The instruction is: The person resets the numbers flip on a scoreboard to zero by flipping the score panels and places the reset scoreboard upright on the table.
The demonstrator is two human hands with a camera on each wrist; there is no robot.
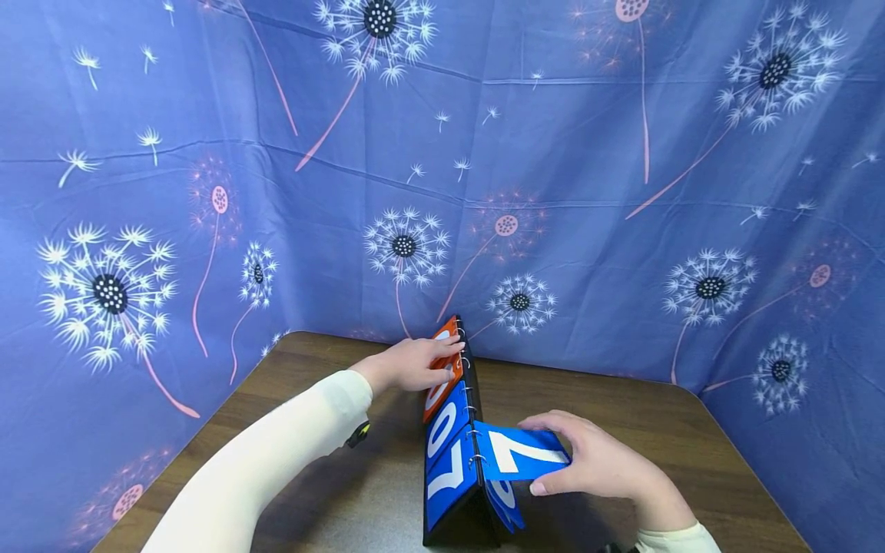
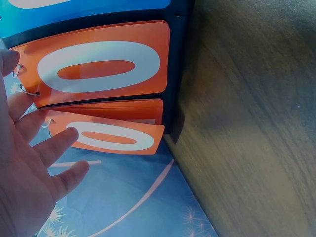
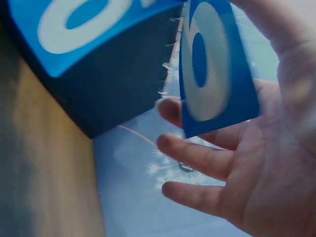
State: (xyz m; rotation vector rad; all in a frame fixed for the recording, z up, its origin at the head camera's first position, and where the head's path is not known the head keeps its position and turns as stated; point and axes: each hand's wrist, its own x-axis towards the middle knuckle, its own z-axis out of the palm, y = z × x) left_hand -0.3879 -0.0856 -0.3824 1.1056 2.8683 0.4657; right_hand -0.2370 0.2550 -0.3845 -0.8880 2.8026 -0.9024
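A tent-shaped flip scoreboard (image 1: 470, 384) with ring-bound number cards stands on the table. My right hand (image 1: 594, 461) holds a blue number card (image 1: 515, 452) by its free end, raised off the right side; its upper face reads 7, and the right wrist view shows a 6 on the other face. Fairly straight fingers of my left hand (image 1: 415, 362) rest near the top ridge, over the orange number cards (image 2: 98, 66) marked 0. Nearer the front, a blue 0 card (image 1: 442, 428) and another blue 7 card (image 1: 448, 478) lie on the left slope.
Below the raised card, more blue cards (image 1: 506, 503) hang on the right slope. The brown wooden table (image 1: 332, 491) backs onto a blue dandelion-print cloth (image 1: 588, 253), which also hangs at both sides.
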